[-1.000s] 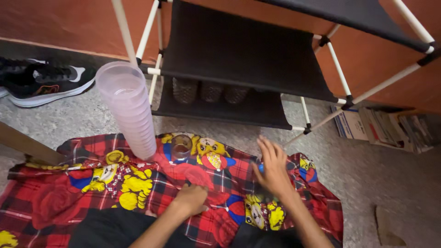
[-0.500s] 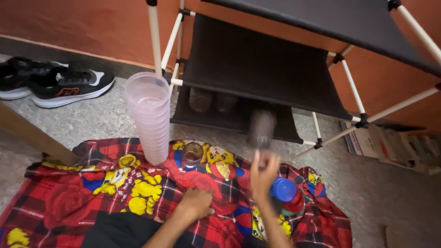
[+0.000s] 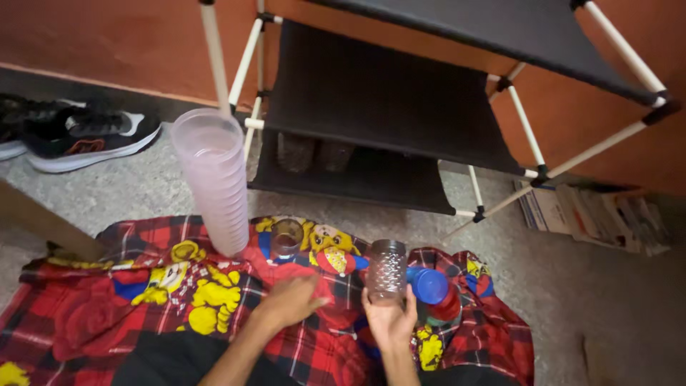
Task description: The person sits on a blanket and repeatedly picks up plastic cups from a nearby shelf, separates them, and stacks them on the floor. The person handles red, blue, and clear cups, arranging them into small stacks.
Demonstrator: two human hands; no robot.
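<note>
Glass (image 3: 387, 269) lowered over blanket (image 3: 143, 300), right hand (image 3: 389, 320).

We see an orange-brown wall (image 3: 107, 36) with a dark skirting strip, over a speckled grey stone floor (image 3: 572, 271). Against it stands a white-tube rack with black fabric shelves (image 3: 386, 93); black sneakers (image 3: 78, 136) sit far left. Stacked papers (image 3: 593, 214) lie at right, and a red plaid printed blanket (image 3: 93, 300) covers the floor in front.
</note>
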